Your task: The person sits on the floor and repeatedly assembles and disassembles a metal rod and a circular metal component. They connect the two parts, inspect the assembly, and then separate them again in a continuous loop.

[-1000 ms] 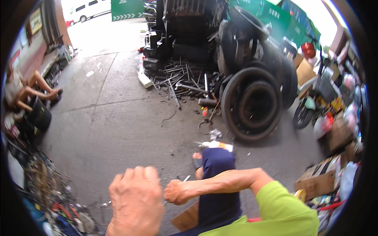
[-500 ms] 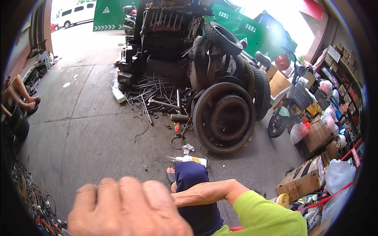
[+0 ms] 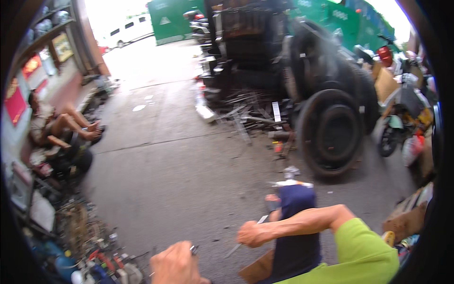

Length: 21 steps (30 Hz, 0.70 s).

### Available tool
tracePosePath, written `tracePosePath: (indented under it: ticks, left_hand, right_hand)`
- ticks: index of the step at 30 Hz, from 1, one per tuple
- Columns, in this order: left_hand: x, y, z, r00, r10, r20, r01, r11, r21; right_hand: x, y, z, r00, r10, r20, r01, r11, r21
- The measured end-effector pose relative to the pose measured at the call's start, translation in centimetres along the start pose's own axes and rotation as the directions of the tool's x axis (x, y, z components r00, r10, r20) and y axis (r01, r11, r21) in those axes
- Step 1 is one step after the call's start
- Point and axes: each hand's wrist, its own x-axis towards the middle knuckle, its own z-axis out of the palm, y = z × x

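My right hand (image 3: pixel 254 235) is closed around a thin pale rod (image 3: pixel 262 219), which sticks out both above and below the fist, in front of my navy-trousered leg (image 3: pixel 298 227). My left hand (image 3: pixel 176 264) is low in the picture with its fingers curled. A small dark, shiny end (image 3: pixel 194 249) shows beside its knuckles; the rest of what it grips is hidden. By my leg is a brown flat piece (image 3: pixel 259 268), and a white bottle (image 3: pixel 289 183) lies on the floor past my knee.
A dark wheel rim (image 3: pixel 331 135) leans against tyres (image 3: pixel 366 90), right of scattered metal rods (image 3: pixel 246 106). Another person (image 3: pixel 59 123) sits at the left wall. Tools and cables (image 3: pixel 94 236) heap at lower left; a cardboard box (image 3: pixel 406 215) stands at right.
The view has swung left, showing more of the left wall and the seated person. My left hand has dropped lower and farther from the camera. My right hand and its rod have come into sight.
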Motion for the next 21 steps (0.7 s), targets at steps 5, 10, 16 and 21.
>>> tracePosePath:
  ticks: [5, 10, 16, 21]
  left_hand:
    - [-1.6, -8.9, 6.6, 0.906, -0.413, 0.090, 0.422, 0.870, -0.254]
    - [-4.5, -10.1, 10.3, 0.824, -0.567, 0.013, 0.501, 0.716, -0.486]
    - [-4.3, -8.5, 10.3, 0.820, -0.572, 0.003, 0.445, 0.634, -0.633]
    - [-3.9, -7.8, 9.5, 0.823, -0.566, 0.047, 0.483, 0.655, -0.581]
  right_hand:
    - [-0.7, -0.8, -2.5, 0.994, 0.085, 0.066, -0.086, 0.996, 0.007]
    - [0.2, 0.3, -1.8, 0.990, 0.076, 0.122, -0.074, 0.997, -0.023]
    - [0.6, 2.4, 2.3, 0.998, -0.063, -0.028, 0.067, 0.982, 0.174]
    - [1.0, 1.9, 2.3, 0.996, -0.089, -0.004, 0.090, 0.993, 0.079]
